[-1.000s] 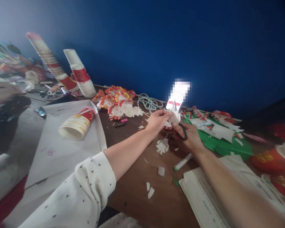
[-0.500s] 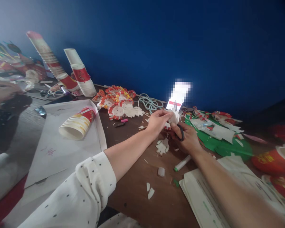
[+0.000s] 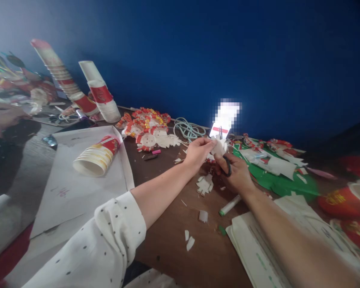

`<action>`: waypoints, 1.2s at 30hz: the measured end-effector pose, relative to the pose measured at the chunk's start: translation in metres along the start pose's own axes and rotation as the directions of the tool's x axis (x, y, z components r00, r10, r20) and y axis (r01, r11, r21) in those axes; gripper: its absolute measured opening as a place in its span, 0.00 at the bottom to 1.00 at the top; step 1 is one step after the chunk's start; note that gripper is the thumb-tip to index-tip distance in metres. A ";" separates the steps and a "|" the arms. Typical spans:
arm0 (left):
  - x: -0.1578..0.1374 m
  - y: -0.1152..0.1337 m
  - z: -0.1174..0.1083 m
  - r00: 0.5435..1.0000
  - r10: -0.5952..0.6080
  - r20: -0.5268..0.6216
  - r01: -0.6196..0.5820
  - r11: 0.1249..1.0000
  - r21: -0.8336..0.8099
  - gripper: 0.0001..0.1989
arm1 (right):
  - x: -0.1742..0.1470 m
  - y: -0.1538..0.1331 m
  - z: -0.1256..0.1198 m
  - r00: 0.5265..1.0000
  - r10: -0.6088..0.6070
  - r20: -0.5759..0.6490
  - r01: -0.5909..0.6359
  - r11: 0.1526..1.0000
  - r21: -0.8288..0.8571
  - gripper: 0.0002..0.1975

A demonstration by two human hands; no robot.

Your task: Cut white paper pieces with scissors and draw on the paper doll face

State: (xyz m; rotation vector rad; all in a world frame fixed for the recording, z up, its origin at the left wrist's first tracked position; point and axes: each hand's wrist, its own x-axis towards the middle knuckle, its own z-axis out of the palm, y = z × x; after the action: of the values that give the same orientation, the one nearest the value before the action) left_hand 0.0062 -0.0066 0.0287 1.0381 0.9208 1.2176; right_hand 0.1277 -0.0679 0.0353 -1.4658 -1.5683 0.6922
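Observation:
Between thumb and fingers, my left hand [image 3: 198,153] pinches a small white paper cutout [image 3: 218,146] with a jagged edge. My right hand [image 3: 236,171] grips a pair of scissors [image 3: 227,166] by the black handles. The narrow scissor blades point away from me and rise at the paper, in front of a lit phone screen [image 3: 219,131]. Just below my hands lies another white paper cutout [image 3: 205,185] on the brown table [image 3: 168,240]. A green-tipped marker [image 3: 229,205] rests near my right wrist.
Stacked paper cups [image 3: 100,94] lean by the blue wall. More cups [image 3: 96,157] lie in a white box lid [image 3: 69,200]. Decorated paper pieces [image 3: 150,127] sit behind my left hand; green sheets [image 3: 267,176] lie right. A co-worker's hand [image 3: 6,116] is at far left.
Little differs. The white paper between my hands has turned slightly, showing more of its jagged edge. Both hands stay in nearly the same place.

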 end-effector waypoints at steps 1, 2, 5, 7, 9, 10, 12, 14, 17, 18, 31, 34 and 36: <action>0.000 0.000 0.000 1.000 0.003 -0.004 -0.003 1.000 0.006 0.12 | 0.000 0.001 0.000 1.000 0.006 -0.003 -0.006 1.000 0.008 0.23; 0.001 -0.001 0.000 1.000 0.008 -0.007 -0.008 1.000 0.013 0.12 | 0.001 0.003 0.000 1.000 0.012 -0.003 -0.012 1.000 0.017 0.23; 0.002 -0.002 0.000 1.000 0.019 -0.003 -0.019 0.999 0.037 0.12 | 0.001 0.005 0.001 0.999 0.035 0.000 -0.035 0.998 0.046 0.23; 0.003 -0.002 -0.001 1.000 0.022 0.001 -0.022 0.998 0.065 0.11 | 0.002 0.005 0.002 0.999 0.046 0.000 -0.046 0.997 0.064 0.22; 0.004 -0.001 -0.002 1.000 0.026 -0.001 -0.026 0.995 0.098 0.11 | 0.002 0.004 0.002 0.999 0.052 0.003 -0.052 0.995 0.080 0.22; 0.004 0.000 -0.002 1.000 0.028 -0.004 -0.028 0.993 0.114 0.11 | 0.002 0.004 0.002 0.998 0.055 0.006 -0.056 0.994 0.089 0.22; 0.005 0.001 -0.004 1.000 0.028 -0.007 -0.027 0.990 0.142 0.11 | 0.004 0.003 0.000 0.997 0.078 -0.011 -0.076 0.990 0.123 0.21; 0.005 0.002 -0.006 1.000 0.022 -0.014 -0.019 0.987 0.157 0.10 | 0.007 0.005 -0.004 0.991 0.117 -0.062 -0.104 0.976 0.190 0.21; 0.007 0.003 -0.008 1.000 0.030 -0.010 -0.028 0.988 0.149 0.11 | 0.013 0.013 -0.011 0.984 0.155 -0.091 -0.119 0.942 0.313 0.20; 0.007 0.003 -0.008 0.999 0.036 -0.003 -0.035 0.989 0.146 0.11 | 0.015 0.016 -0.013 0.983 0.170 -0.073 -0.136 0.932 0.335 0.19; 0.006 -0.005 -0.010 0.967 0.099 0.236 -0.170 0.938 0.303 0.13 | 0.023 0.014 -0.021 0.963 0.262 -0.063 -0.163 0.752 0.639 0.25; 0.005 -0.004 -0.009 0.959 0.102 0.266 -0.195 0.916 0.351 0.12 | 0.022 0.013 -0.020 0.975 0.216 -0.045 -0.149 0.796 0.587 0.25; 0.005 -0.003 -0.009 0.956 0.123 0.267 -0.224 0.893 0.391 0.11 | 0.022 0.014 -0.019 0.980 0.194 -0.043 -0.135 0.811 0.569 0.25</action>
State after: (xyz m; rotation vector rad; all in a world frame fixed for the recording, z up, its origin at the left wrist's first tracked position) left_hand -0.0011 -0.0009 0.0236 1.6043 0.9355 1.0320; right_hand 0.1521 -0.0476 0.0372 -1.1638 -1.0321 1.0643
